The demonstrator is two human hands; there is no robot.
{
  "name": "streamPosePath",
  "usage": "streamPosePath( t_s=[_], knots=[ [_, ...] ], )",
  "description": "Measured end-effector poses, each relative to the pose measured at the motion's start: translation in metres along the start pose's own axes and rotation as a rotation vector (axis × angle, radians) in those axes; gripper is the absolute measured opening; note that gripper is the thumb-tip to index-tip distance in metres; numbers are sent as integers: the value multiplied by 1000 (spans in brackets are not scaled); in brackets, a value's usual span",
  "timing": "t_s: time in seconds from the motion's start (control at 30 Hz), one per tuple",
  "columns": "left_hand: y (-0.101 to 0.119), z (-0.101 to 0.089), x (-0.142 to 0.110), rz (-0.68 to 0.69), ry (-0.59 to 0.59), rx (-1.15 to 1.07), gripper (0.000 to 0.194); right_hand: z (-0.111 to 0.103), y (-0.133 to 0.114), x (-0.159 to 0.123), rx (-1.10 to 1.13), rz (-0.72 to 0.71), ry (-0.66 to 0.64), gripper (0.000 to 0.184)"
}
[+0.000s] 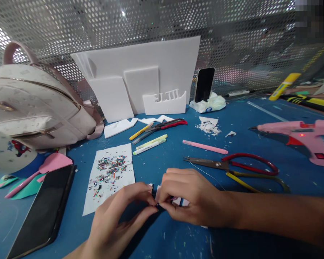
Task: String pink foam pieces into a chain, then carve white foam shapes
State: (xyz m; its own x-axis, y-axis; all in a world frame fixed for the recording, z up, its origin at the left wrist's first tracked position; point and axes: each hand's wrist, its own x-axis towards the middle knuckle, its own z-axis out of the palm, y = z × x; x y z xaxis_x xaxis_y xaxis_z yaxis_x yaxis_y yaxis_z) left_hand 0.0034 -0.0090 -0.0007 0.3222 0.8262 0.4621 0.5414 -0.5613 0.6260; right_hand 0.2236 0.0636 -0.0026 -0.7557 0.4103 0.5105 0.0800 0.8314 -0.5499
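Observation:
My left hand [121,212] and my right hand [190,196] meet low in the middle of the view. Both pinch thumb to finger, their tips almost touching over something tiny and dark that I cannot make out. Pale pink pieces [184,203] show under and beside the right fingers, mostly hidden by them. A thin pale strand [209,175] runs from behind my right hand toward the scissors [224,164], which have red and yellow handles. Left of my hands lies a white paper sheet [93,205] scattered with many small coloured beads or bits.
Around the blue table [183,241] are a black phone [41,212], a backpack [35,97], a pink glue gun [299,133] with its light on, a red cutter [175,123], a pink pen [205,146], highlighters [151,144] and white foam boards [110,99]. Another phone [204,84] stands upright.

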Motion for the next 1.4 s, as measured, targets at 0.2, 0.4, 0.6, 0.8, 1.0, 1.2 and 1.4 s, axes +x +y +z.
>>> streamPosePath(
  t_s=[0.2,0.4,0.6,0.8,1.0,1.2,1.4],
  knots=[
    [1,0,0,8,1,25,31,-1,0,0,-5,-10,-9,9],
    [-1,-1,-1,13,-9,23,37,-1,0,0,-17,-15,-2,9],
    [0,-1,0,15,-15,36,34,-2,-2,1,-28,-27,1,9],
    [1,-2,-1,37,5,70,33,-1,-1,0,-36,-42,6,8],
    [4,-1,-1,60,27,135,28,-1,0,-1,-36,-58,-6,7],
    [8,-3,1,95,24,207,25,-1,-1,-1,-39,-57,8,8],
    [5,-1,-1,90,63,182,26,-1,-2,0,-39,-30,18,8]
  ],
)
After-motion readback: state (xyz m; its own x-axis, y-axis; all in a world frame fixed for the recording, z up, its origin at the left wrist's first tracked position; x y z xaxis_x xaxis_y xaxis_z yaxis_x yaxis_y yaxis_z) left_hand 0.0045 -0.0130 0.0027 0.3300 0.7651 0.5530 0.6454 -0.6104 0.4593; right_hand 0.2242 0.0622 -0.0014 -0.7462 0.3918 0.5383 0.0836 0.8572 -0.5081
